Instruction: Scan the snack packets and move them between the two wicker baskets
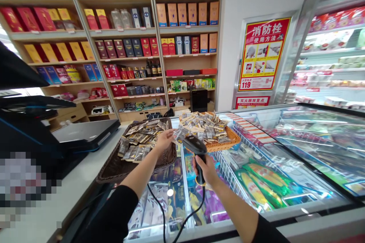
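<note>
My right hand is wrapped round the handle of a black corded barcode scanner, whose head points away from me toward the baskets. My left hand reaches forward over the dark wicker basket and pinches a small silver snack packet at its edge, right in front of the scanner head. The orange wicker basket, heaped with similar small packets, sits just behind the scanner on the freezer lid.
A glass-topped chest freezer full of frozen goods spreads below and to the right. A white counter with a black till screen lies left. Shelves of boxed goods fill the back wall; a fire-hydrant poster hangs right.
</note>
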{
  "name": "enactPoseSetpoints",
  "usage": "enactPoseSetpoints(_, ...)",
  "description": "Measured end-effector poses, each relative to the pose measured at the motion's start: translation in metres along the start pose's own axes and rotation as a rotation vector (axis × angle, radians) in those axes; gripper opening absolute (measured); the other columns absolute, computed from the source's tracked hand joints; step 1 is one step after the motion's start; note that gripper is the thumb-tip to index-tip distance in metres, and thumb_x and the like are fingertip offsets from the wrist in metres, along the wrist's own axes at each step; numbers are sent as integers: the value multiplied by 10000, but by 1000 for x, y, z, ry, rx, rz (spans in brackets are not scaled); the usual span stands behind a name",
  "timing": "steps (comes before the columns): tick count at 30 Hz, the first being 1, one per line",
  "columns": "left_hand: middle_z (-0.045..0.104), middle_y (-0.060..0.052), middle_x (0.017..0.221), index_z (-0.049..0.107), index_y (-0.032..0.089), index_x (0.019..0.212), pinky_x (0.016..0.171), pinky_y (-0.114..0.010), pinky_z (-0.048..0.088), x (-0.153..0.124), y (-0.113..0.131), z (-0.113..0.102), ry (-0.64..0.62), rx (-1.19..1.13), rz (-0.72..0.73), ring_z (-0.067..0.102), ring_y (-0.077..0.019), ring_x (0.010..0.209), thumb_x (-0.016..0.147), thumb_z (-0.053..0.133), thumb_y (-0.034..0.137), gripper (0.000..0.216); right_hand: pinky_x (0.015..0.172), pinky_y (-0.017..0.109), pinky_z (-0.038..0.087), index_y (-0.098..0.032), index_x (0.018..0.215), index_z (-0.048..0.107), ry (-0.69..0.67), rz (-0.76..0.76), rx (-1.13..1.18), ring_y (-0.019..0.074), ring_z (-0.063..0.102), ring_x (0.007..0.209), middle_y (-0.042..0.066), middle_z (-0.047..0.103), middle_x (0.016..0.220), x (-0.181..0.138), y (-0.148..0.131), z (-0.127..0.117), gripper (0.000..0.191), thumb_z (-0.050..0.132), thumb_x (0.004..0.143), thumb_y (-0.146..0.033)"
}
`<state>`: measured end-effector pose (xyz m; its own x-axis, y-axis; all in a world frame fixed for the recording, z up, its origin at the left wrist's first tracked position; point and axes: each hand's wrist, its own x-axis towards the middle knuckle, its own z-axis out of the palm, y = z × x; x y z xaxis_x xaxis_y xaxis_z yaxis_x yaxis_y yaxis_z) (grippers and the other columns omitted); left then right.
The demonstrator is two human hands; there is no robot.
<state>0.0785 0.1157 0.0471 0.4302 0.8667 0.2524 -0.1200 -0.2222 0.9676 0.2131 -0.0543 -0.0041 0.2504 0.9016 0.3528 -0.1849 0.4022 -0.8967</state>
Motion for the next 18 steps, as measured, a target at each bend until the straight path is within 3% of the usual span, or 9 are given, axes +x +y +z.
enactPoseSetpoints(3,683,-134,1023,644,113,977,891,-376,470,-1,-6,-1,14,98,110,630,-238,970,581,731,344,467,369,209,337,-165,664,509,26,-38,-22,76,433,356,-32,498,489,0,-4,0,335,547,814,-462)
enactPoseSetpoints(7,678,-92,1058,657,151,1019,908,-359,462,-5,-3,-9,175,307,240,624,-216,988,709,612,320,356,377,211,316,-159,602,516,5,-55,-10,76,416,351,-30,474,434,-1,-10,2,376,533,823,-463)
enactPoseSetpoints(10,711,-61,943,694,178,956,835,-340,483,-6,-1,-16,234,562,191,651,-215,873,703,611,291,290,378,212,315,-160,595,522,10,-51,1,77,414,351,-30,471,428,-1,-11,2,383,532,822,-468)
enactPoseSetpoints(13,715,-55,805,720,192,777,774,-331,477,-6,-3,-18,146,739,113,648,-224,785,678,623,290,170,370,210,309,-164,614,520,31,-28,39,74,409,348,-36,474,442,-1,-10,1,377,542,809,-485)
enactPoseSetpoints(15,703,-56,782,701,191,700,778,-323,462,-4,-5,-16,127,737,141,631,-219,801,681,615,308,147,365,207,303,-165,619,516,46,-15,59,71,407,345,-36,483,453,0,-10,1,374,551,802,-489)
enactPoseSetpoints(18,676,-49,787,651,173,718,763,-297,452,-1,-7,-15,209,539,206,610,-188,797,706,588,371,208,364,201,302,-163,626,513,58,-10,81,68,417,349,-36,495,469,0,-9,1,359,561,803,-472)
